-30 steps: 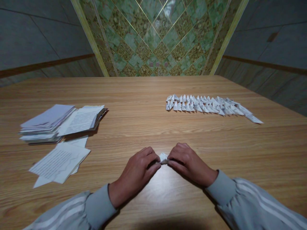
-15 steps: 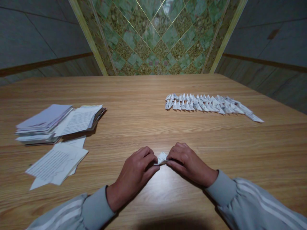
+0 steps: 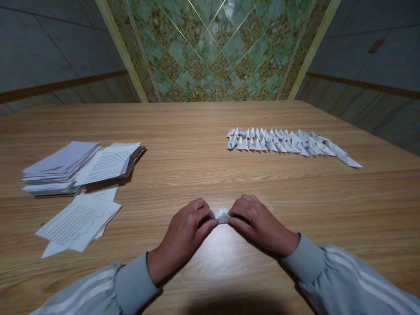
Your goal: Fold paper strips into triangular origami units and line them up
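A small folded white paper (image 3: 223,215) lies between my two hands near the front middle of the wooden table. Its left end is pinched between the thumb and fingers of my left hand (image 3: 187,234). My right hand (image 3: 260,224) grips the right end in the same way, fingers curled. The middle of the paper rises to a low peak, while both ends are hidden by fingertips.
Stacked papers (image 3: 62,162) stand at the left of the table (image 3: 183,153), with loose printed sheets (image 3: 77,223) in front. Several folded paper pieces (image 3: 282,142) form two rows at the back right. A tiled wall (image 3: 210,48) stands beyond.
The front edge of the folded paper looks flatter and more of its front face shows. My fingers have shifted slightly, still pinching both ends.
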### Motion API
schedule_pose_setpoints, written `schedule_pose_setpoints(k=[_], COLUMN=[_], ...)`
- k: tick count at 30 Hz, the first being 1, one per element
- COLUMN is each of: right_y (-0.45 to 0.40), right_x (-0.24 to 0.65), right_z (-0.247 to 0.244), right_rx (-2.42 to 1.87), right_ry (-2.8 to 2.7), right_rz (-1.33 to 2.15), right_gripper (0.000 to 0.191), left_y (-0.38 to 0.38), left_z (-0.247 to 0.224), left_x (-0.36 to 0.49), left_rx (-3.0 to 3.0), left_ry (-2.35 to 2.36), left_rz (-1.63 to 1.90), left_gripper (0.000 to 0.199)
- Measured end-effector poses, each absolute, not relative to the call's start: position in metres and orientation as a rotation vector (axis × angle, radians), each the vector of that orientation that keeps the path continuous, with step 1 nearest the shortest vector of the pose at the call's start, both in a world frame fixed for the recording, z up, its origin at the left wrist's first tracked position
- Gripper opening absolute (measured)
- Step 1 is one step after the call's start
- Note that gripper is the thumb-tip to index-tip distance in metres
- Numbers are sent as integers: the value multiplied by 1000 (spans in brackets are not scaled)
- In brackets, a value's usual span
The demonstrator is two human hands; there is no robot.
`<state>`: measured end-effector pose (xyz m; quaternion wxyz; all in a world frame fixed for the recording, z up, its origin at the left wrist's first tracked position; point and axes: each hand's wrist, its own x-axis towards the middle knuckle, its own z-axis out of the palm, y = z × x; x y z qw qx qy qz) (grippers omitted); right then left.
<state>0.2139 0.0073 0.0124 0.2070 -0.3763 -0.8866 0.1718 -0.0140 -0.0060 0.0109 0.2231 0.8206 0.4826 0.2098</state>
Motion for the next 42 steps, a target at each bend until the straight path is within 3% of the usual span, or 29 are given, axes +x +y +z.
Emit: schedule_pose_setpoints(k=[12,28,39,42], right_y=[6,5,7,4], right_x=[211,210,210,208], right_z=[14,11,8,13], right_rx=[-1309,-1475,-1173,-1117], right_ry=[-2372,-2218,-2351,-2385], right_rz=[522,523,483,354], right_gripper=[9,20,3,13], left_y=[-2,-1,3,3], left_z=[15,11,6,6], left_x=[-6,-8,-7,-5], left_rx=[2476,2531,2941,2857], left_ry=[1450,1320,1064,1066], left_rz=[361,484,591,721], left_gripper=[16,8,18,20])
